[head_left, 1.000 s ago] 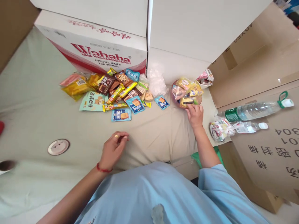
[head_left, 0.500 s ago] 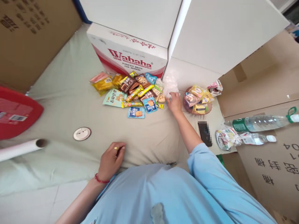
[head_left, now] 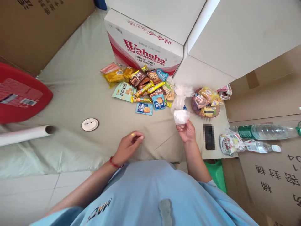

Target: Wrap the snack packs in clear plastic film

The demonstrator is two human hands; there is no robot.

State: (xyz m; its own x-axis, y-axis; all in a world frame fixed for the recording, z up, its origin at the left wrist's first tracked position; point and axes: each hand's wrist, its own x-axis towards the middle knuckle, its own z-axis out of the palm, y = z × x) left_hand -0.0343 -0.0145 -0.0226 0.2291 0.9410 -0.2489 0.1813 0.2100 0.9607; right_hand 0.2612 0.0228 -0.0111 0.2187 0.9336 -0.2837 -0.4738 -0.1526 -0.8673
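Note:
A thin, whitish translucent plastic bag (head_left: 181, 116) is pinched in my right hand (head_left: 187, 131), palm turned up. The bag trails away from the fingers toward the snack pile, crumpled, with a small blue spot on it. Just left of it lies a heap of wrapped snacks: a mint-green pouch (head_left: 123, 91), yellow bars (head_left: 144, 88), brown cocoa packets (head_left: 138, 78) and two blue packets (head_left: 159, 102) (head_left: 144, 108). My left hand (head_left: 130, 145) rests near the front of the bed-like surface, fingers loosely curled together, with nothing seen in it.
A pink see-through bowl (head_left: 205, 106) of snacks stands right of the bag. Beyond are a phone (head_left: 209, 137), water bottles (head_left: 268, 131) and cardboard boxes (head_left: 270, 169). Behind stands a Wahaha carton (head_left: 145, 50). Leftward lie a round badge (head_left: 90, 124), a white tube (head_left: 25, 135) and a red container (head_left: 23, 94).
My right hand has drawn back toward me and turned palm up, pulling out one end of the plastic bag. My left hand has shifted slightly across the surface. The camera view has moved.

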